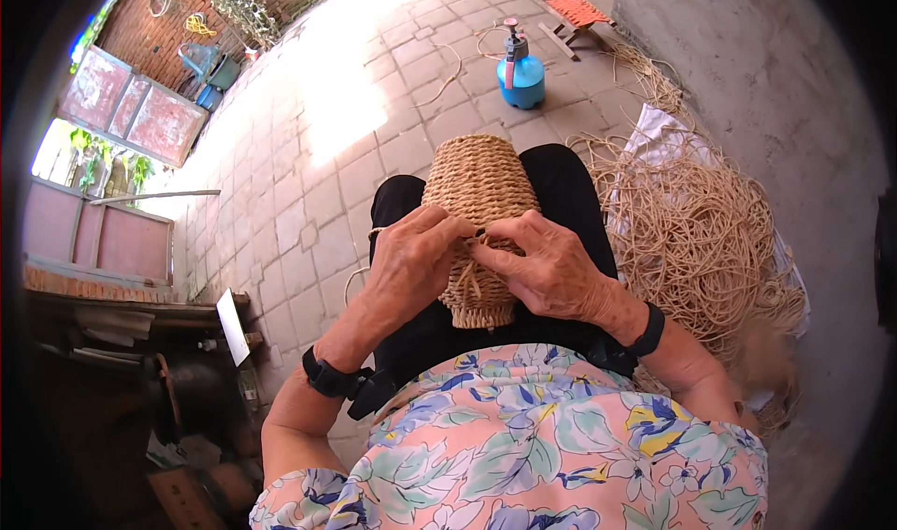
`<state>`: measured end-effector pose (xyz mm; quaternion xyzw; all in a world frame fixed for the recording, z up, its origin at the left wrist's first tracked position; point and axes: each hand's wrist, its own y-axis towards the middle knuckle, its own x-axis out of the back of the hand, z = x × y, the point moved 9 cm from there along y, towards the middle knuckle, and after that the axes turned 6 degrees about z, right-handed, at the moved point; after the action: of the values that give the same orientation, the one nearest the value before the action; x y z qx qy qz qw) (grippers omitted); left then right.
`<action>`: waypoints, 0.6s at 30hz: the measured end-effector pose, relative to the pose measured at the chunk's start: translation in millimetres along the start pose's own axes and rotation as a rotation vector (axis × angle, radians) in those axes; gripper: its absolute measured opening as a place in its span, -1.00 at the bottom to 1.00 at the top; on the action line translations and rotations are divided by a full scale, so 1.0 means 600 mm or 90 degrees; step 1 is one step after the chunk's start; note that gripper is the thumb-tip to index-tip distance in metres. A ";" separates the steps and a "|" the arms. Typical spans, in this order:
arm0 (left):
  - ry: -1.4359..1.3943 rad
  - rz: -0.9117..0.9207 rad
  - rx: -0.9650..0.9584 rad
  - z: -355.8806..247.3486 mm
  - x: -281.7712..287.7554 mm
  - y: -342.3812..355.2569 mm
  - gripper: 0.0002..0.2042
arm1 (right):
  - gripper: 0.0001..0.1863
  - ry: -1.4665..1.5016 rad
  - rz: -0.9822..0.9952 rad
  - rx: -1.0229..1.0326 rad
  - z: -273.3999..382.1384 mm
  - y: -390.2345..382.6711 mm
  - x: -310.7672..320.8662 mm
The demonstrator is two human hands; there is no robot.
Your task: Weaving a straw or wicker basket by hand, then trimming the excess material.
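A woven tan straw basket (pixel 478 170) lies across my lap between my black-clad knees, its narrower end toward my body. My left hand (pixel 419 250) is closed at the basket's left side, thumb and fingertips pinching at a short strand of tan cord (pixel 473 268) near a small dark gap in the weave. My right hand (pixel 547 264) is on the right side, its thumb and index finger bent onto the same spot, pinching the cord. The two hands' fingertips nearly meet; exactly how the strand runs between them is partly hidden.
A large tangled heap of cord (pixel 691 250) lies on white sacking at my right, beside a grey concrete surface. A blue pump sprayer (pixel 521 81) and orange folding stool (pixel 577 11) stand ahead on the paving (pixel 308 203). Dark cluttered shelving (pixel 131 324) is at my left.
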<state>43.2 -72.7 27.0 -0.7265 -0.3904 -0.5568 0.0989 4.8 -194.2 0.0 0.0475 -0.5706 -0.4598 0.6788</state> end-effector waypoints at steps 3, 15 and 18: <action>0.010 -0.034 0.020 -0.007 -0.006 0.003 -0.73 | -0.58 0.052 -0.026 -0.019 -0.006 0.001 0.002; -0.105 -0.098 0.230 0.019 -0.025 -0.022 -0.50 | -0.84 0.130 0.003 -0.113 -0.046 0.038 -0.008; -0.208 -0.109 0.278 0.034 -0.029 -0.033 -0.50 | -0.90 0.144 0.005 -0.116 -0.046 0.039 -0.007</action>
<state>43.2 -55.3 -1.3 -0.7327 -0.5714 -0.3416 0.1413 41.0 -190.6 1.4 0.0348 -0.4465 -0.4988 0.7420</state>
